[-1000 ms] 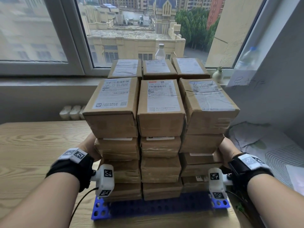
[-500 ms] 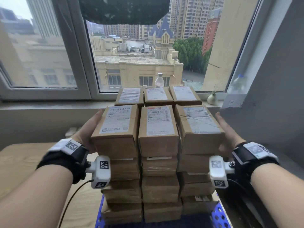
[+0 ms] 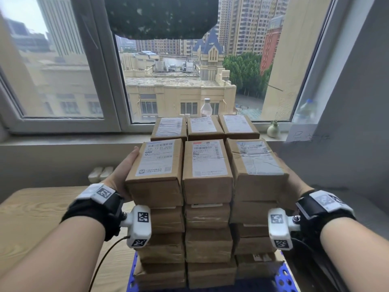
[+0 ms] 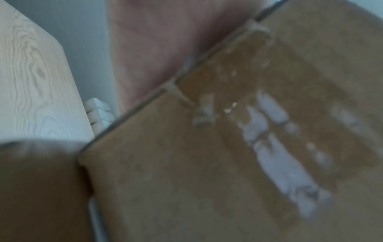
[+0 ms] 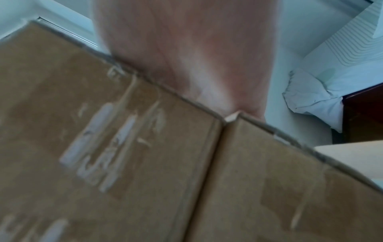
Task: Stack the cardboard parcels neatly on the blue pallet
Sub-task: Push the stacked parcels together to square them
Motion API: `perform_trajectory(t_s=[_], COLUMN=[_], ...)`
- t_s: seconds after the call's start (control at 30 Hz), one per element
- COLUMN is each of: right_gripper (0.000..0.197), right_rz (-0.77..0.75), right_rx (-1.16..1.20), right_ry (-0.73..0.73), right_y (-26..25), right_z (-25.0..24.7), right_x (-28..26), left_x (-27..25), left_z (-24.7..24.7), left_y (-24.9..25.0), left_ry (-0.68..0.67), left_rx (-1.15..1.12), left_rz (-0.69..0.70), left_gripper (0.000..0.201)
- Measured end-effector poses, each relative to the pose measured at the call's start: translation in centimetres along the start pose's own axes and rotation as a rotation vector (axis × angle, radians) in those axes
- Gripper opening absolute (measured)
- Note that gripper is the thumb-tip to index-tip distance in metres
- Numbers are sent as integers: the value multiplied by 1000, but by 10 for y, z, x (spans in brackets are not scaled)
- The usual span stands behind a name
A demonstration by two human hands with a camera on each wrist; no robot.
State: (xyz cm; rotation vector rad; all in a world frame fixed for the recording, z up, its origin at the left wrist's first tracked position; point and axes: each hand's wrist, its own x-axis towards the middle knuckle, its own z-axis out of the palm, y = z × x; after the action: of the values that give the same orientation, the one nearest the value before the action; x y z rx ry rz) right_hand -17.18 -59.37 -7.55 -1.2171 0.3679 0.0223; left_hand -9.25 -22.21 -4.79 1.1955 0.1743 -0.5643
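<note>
— Pale wood-grain table (image 3: 31,218) under a city window; where are your hands?

— My left hand (image 3: 123,171) lies flat, fingers straight, against the left top parcel (image 3: 156,165); my right hand (image 3: 293,180) presses flat on the right top parcel (image 3: 255,163).

— And the stack?

— Matte brown cardboard parcels (image 3: 207,228), taped and labelled, in squared columns on the perforated blue pallet (image 3: 284,277).

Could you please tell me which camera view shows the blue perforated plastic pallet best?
The head view: the blue perforated plastic pallet peeks out beneath the stacked brown cardboard parcels, at the lower corners. Neither wrist view shows it; both are blurred close-ups of cardboard and a palm.
</note>
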Motion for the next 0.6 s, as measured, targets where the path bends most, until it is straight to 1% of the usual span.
perform_trajectory(t_s=[0.07, 0.17, 0.23, 0.37, 0.47, 0.53, 0.6], right_gripper=[66, 73, 79, 81, 81, 77, 73], right_rz=[24, 47, 103, 127, 118, 107, 95], right_rx=[37, 20, -23, -220, -284, -309, -327], right_ry=[-5, -6, -11, 91, 167, 165, 143], right_y=[1, -2, -5, -15, -20, -26, -37], right_z=[-2, -5, -12, -32, -40, -43, -48], right_x=[1, -2, -3, 4, 9, 14, 18], left_x=[-3, -4, -2, 8, 8, 3, -6], left_z=[-2, -9, -16, -35, -37, -28, -8], left_y=[4, 16, 23, 32, 54, 79, 110], left_ry=[9, -18, -10, -1, 56, 99, 141], left_rx=[22, 82, 133, 211, 295, 393, 484], left_rz=[-8, -52, -81, -126, -123, -83, 0], left_gripper=[70, 92, 97, 95, 95, 92, 84])
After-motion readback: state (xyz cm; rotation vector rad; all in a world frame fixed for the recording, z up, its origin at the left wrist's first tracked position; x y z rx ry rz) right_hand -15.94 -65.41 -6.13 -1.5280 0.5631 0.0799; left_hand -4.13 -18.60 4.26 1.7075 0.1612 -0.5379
